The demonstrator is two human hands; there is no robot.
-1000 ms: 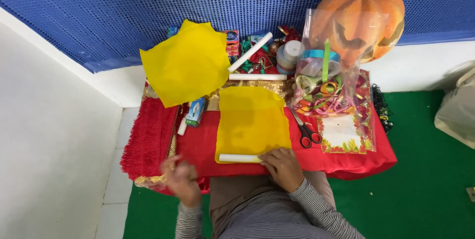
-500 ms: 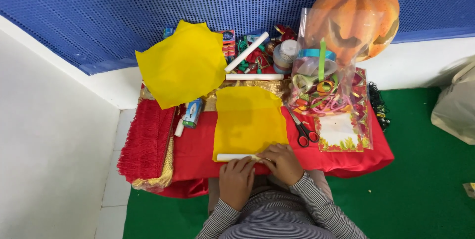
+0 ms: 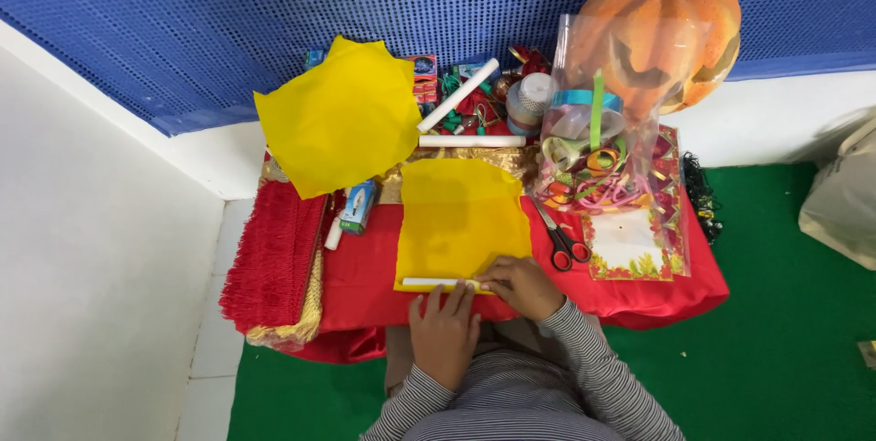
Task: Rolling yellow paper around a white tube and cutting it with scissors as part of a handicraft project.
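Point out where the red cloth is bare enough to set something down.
Bare red cloth lies between the red fringe and the near yellow sheet, below the glue tube. A narrow strip lies near the front right edge, below the card. The back is crowded: white rolls, ribbon bag, scissors. Both hands rest at the sheet's near edge.

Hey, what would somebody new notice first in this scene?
Probably the big orange pumpkin at the top right, against the blue wall. Then the yellow sheet on the red cloth, with the left hand and right hand pressing a white stick at its near edge.
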